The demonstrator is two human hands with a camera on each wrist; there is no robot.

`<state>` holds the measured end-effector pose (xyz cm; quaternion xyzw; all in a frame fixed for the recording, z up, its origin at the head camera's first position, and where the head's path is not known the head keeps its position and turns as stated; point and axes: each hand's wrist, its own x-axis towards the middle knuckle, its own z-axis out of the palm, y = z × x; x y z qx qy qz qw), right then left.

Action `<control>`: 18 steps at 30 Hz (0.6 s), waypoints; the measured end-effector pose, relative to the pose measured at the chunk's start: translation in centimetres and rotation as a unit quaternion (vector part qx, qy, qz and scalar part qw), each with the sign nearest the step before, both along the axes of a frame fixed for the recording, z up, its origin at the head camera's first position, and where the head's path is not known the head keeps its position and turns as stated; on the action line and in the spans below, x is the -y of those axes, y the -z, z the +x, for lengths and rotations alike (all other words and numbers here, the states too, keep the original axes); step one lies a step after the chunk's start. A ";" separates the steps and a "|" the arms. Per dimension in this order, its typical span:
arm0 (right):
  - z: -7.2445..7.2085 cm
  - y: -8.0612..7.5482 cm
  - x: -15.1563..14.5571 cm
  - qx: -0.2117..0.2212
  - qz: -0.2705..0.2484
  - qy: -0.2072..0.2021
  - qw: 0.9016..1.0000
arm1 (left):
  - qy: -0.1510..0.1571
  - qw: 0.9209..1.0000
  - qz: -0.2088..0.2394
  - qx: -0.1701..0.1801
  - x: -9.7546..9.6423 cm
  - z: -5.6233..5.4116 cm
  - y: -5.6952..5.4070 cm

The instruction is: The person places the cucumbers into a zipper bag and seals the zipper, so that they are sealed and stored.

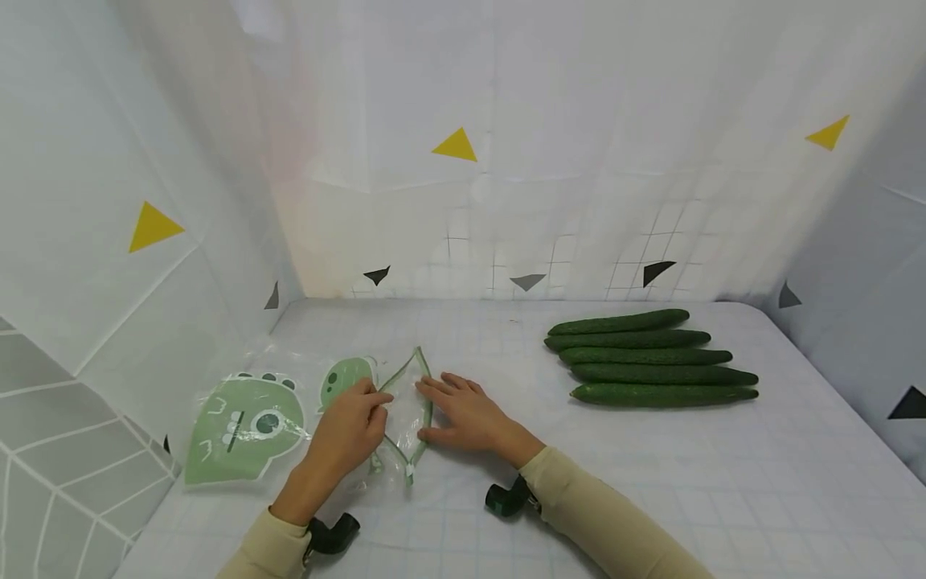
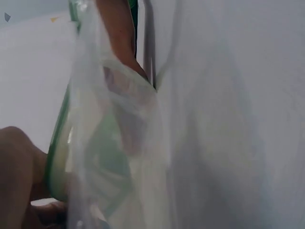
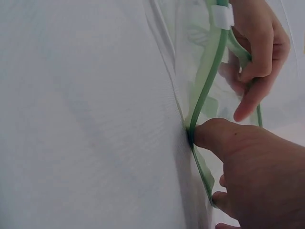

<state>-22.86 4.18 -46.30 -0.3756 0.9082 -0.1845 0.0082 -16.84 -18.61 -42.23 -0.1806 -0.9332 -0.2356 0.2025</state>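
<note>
A clear plastic zip bag [image 1: 407,406] with green rims stands spread at its mouth, a diamond-shaped gap in the head view. Green cartoon prints [image 1: 242,430] show on the clear plastic to the left. My left hand [image 1: 350,426] pinches the left rim of the mouth between thumb and fingers. Along the opposite rim, my right hand [image 1: 466,414] touches the green strip [image 3: 207,90] with its thumb and fairly straight fingertips. A white slider [image 3: 222,16] sits on this strip. Through the left wrist view, the film [image 2: 107,162] covers part of the scene.
Several dark green cucumbers [image 1: 661,375] lie side by side at the right of the white-covered table [image 1: 651,490]. White sheets [image 1: 579,104] with coloured triangles enclose the back and sides. A black camera mount is at each wrist.
</note>
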 end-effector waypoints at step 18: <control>0.2 -0.1 -0.2 0.008 -0.005 0.002 1.000 | -0.073 0.993 0.022 -0.091 0.6 0.0 0.1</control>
